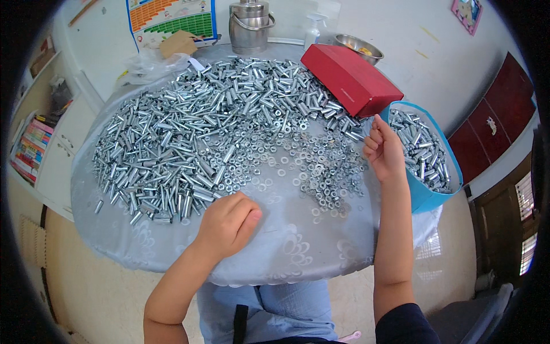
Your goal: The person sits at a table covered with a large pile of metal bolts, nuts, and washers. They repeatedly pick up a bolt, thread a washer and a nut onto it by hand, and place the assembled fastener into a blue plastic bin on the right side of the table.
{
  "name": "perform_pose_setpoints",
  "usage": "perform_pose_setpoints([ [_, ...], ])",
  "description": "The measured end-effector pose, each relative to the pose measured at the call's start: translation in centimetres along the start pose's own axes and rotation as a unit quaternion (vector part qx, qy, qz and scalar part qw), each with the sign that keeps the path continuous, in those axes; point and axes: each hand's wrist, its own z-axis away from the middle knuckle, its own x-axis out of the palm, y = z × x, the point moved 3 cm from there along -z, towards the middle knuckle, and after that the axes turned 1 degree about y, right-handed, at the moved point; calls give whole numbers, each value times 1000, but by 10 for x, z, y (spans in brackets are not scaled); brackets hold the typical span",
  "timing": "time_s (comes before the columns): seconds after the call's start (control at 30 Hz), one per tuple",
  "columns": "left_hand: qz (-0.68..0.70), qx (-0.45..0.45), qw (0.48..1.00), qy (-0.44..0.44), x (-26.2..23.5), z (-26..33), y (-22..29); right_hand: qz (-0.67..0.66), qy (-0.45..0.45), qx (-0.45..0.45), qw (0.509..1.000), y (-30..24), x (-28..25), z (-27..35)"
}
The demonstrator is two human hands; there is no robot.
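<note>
My left hand [231, 222] rests at the near edge of a big heap of metal sleeves and bolts [166, 135]. Its fingers are curled closed, hiding whatever they may hold. Raised over the table's right side, my right hand [384, 150] has its fingers bent together near the red box [352, 80]; I cannot make out anything in them. Just right of that hand, a blue bin [427, 198] is filled with metal sleeve pieces [424, 152]. Between my hands lie loose nuts [326, 198] and flat washers [318, 167], spread in a patch before the heap.
A grey patterned cloth [275, 229] covers the round table. Along the back stand a steel canister [249, 31], a white bottle [312, 33] and a metal bowl [366, 49]. A clear plastic bag [152, 69] lies at the back left; a bookshelf [34, 143] is beyond.
</note>
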Motion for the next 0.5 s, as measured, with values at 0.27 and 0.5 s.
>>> perform_pose_setpoints([
  [0.27,108,80,988,77,-44,17,75,434,44,-278,856,17,1,-3],
  [0.5,291,116,929,194,-78,35,133,508,-19,-338,792,30,33,21],
])
